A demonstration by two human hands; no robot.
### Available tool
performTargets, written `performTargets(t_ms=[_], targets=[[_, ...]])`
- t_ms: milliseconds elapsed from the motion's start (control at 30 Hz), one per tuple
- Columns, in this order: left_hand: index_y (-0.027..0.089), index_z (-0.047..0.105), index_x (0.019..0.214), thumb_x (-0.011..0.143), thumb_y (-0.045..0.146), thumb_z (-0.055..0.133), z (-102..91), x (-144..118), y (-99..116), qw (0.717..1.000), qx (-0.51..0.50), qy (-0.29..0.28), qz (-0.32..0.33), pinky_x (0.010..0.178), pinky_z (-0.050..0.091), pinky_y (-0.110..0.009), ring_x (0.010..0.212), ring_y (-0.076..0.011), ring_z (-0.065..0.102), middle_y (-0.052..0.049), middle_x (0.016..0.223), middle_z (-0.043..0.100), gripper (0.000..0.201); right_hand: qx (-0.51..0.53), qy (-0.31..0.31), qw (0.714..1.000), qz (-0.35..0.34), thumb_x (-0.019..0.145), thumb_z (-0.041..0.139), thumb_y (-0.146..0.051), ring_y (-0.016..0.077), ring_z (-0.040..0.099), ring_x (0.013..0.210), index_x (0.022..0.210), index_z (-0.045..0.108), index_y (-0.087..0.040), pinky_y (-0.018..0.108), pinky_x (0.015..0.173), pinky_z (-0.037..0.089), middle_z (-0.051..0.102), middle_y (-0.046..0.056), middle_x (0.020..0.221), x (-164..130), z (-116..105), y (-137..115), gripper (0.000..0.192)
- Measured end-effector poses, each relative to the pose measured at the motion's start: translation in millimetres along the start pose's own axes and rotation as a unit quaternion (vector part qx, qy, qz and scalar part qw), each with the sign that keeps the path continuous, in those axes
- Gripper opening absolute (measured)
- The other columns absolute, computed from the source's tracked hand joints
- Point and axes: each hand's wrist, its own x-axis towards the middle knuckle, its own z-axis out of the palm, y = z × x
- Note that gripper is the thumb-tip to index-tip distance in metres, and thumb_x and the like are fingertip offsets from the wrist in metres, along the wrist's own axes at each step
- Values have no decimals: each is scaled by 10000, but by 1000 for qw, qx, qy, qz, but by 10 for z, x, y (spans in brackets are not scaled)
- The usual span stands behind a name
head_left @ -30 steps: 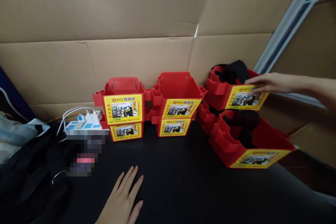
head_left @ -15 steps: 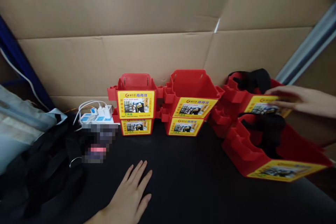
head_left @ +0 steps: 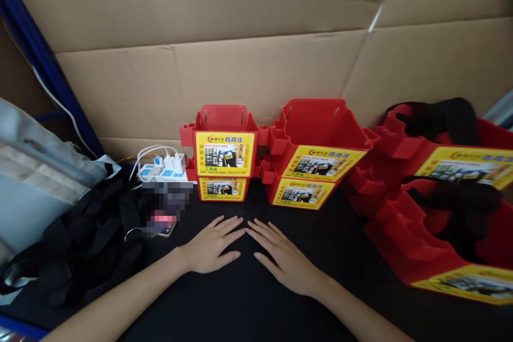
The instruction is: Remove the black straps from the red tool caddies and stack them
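Observation:
My left hand [head_left: 212, 246] lies flat on the black table surface [head_left: 240, 310], fingers stretched out and holding nothing. Beside it, my right hand [head_left: 286, 259] also rests flat, its fingertips close to those of the left. Just behind my hands stand two stacks of red plastic tool boxes with yellow labels: a left box [head_left: 225, 154] and a middle box [head_left: 316, 123] top them. To the right, a front red box [head_left: 417, 235] holds a black strap [head_left: 452, 197]. Behind that one is another red box [head_left: 401, 141] with black webbing in it.
A heap of black straps [head_left: 92, 246] lies at the left beside a pale bag [head_left: 36, 171]. A white power strip [head_left: 164, 172] with chargers and a partly blurred phone [head_left: 167, 228] are near the left stack. A cardboard wall [head_left: 240, 75] stands behind.
My right hand has left the boxes on the right and come down onto the table beside the left. My left hand has moved up and stays flat. The view has shifted left.

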Motion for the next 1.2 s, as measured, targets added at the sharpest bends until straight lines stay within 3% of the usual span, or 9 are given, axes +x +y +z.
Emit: performTargets(t_ms=[233,633,1200], targets=[[225,288,1364,884,411,373,36,8,-87,999,-24,34,-8,1083,208,-446,1333,-200,234,-86,1436,291,522,3,2,1000,-5,915,320,-375,166,209,1333,1361,321,-261,432,1098,192,279,10,1438,30,22,89,459],[221,315,1348,881,405,383,14,3,-84,999,-34,28,-11,1084,197,-438,1333,-195,235,-94,1437,286,507,21,28,999,-19,912,343,-358,177,246,1321,1339,363,-271,453,1087,206,331,32,1416,29,29,69,437],[182,334,1337,887,359,361,-4,-21,-39,1000,-10,11,-26,1081,213,-440,1336,-197,225,-101,1438,285,484,-1,1,1000,-13,919,320,-349,171,225,1328,1347,350,-268,444,1089,214,291,10,1434,53,27,115,437]])
